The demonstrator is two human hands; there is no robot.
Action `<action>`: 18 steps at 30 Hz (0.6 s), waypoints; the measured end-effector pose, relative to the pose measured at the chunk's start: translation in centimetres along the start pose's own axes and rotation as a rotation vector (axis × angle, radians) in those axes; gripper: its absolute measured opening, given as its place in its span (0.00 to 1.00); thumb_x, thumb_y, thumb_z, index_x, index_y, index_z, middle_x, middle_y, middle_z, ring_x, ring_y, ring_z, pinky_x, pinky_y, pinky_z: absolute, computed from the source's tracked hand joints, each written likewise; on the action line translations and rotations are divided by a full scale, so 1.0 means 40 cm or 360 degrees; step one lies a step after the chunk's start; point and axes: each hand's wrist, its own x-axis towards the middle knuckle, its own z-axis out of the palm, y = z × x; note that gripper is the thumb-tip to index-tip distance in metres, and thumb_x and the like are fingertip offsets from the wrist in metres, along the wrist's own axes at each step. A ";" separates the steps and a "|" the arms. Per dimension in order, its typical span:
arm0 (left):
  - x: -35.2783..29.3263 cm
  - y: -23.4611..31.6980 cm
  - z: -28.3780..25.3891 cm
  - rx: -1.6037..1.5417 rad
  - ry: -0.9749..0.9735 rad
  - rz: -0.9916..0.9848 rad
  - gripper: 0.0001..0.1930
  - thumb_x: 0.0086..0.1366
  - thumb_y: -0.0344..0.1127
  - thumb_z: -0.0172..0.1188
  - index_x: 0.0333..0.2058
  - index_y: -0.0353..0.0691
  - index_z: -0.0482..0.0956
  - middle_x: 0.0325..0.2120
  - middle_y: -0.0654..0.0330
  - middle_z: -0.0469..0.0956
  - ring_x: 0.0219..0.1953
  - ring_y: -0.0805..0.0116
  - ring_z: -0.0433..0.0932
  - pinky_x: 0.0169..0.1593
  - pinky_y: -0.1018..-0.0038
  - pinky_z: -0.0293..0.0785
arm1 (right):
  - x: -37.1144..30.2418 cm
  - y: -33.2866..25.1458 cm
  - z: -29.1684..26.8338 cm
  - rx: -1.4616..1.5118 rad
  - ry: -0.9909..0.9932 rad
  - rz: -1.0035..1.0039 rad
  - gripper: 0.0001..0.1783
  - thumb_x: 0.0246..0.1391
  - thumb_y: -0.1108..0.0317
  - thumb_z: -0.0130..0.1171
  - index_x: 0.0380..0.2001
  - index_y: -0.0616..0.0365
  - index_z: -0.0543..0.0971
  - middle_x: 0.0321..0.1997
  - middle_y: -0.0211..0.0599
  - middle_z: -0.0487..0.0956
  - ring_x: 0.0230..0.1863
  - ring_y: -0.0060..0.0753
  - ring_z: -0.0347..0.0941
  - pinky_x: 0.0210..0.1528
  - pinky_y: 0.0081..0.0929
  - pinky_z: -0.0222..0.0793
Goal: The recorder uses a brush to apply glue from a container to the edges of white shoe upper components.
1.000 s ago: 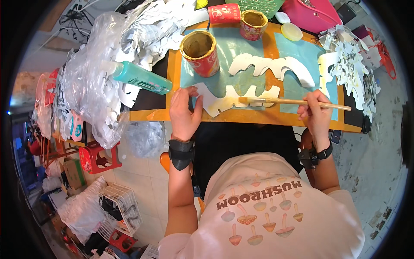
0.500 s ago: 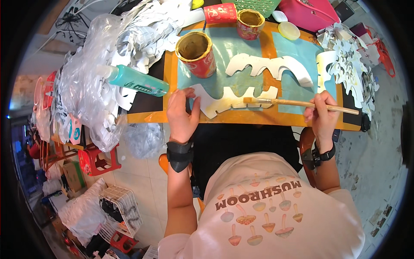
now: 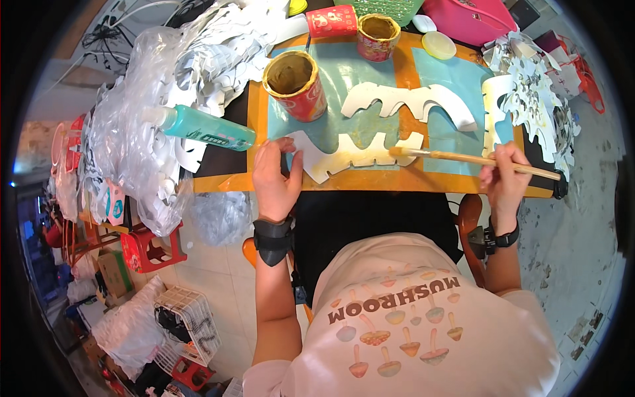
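Observation:
A white scalloped cut-out piece (image 3: 370,156), streaked yellowish, lies along the table's near edge. My left hand (image 3: 274,177) holds its left end between thumb and fingertips, pressing it to the table. My right hand (image 3: 507,173) is closed around the wooden handle of a flat paintbrush (image 3: 456,157). The brush's tan bristles rest on the piece near its right end. Just beyond lie stacked white curved pieces (image 3: 456,111). A red can (image 3: 307,102) with a brown-crusted rim stands behind the left end of the piece.
A teal bottle (image 3: 210,129) lies left of my left hand, against a plastic-covered heap of white cut-outs (image 3: 218,59). Another red can (image 3: 378,41), a round pale lid (image 3: 439,45) and a pink basket (image 3: 469,20) sit at the back. More cut-outs (image 3: 532,106) pile up at right.
My right hand has moved a little to the right with the paintbrush, its bristles sliding toward the piece's right end. My left hand stays at the left end.

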 end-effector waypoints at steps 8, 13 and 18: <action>0.001 0.003 0.002 -0.0004 0.0000 -0.0032 0.10 0.54 0.22 0.62 0.36 0.34 0.76 0.31 0.55 0.77 0.35 0.57 0.76 0.42 0.70 0.71 | -0.018 0.002 0.039 -0.0076 -0.0242 -0.0029 0.11 0.63 0.70 0.53 0.25 0.61 0.72 0.18 0.34 0.76 0.16 0.17 0.71 0.19 0.14 0.66; 0.002 0.002 0.002 -0.0002 0.0000 -0.0005 0.10 0.54 0.22 0.62 0.37 0.33 0.76 0.30 0.55 0.77 0.35 0.57 0.76 0.42 0.70 0.71 | -0.012 0.006 0.048 -0.0088 -0.0163 -0.0017 0.12 0.63 0.70 0.53 0.24 0.61 0.72 0.17 0.34 0.75 0.16 0.17 0.71 0.19 0.13 0.65; 0.001 0.000 0.001 -0.0003 0.0000 -0.0006 0.11 0.54 0.22 0.62 0.37 0.34 0.76 0.30 0.54 0.77 0.35 0.58 0.76 0.42 0.70 0.71 | -0.008 0.010 0.010 -0.0050 -0.0183 0.0005 0.12 0.63 0.69 0.53 0.25 0.62 0.72 0.17 0.34 0.75 0.16 0.18 0.71 0.17 0.13 0.65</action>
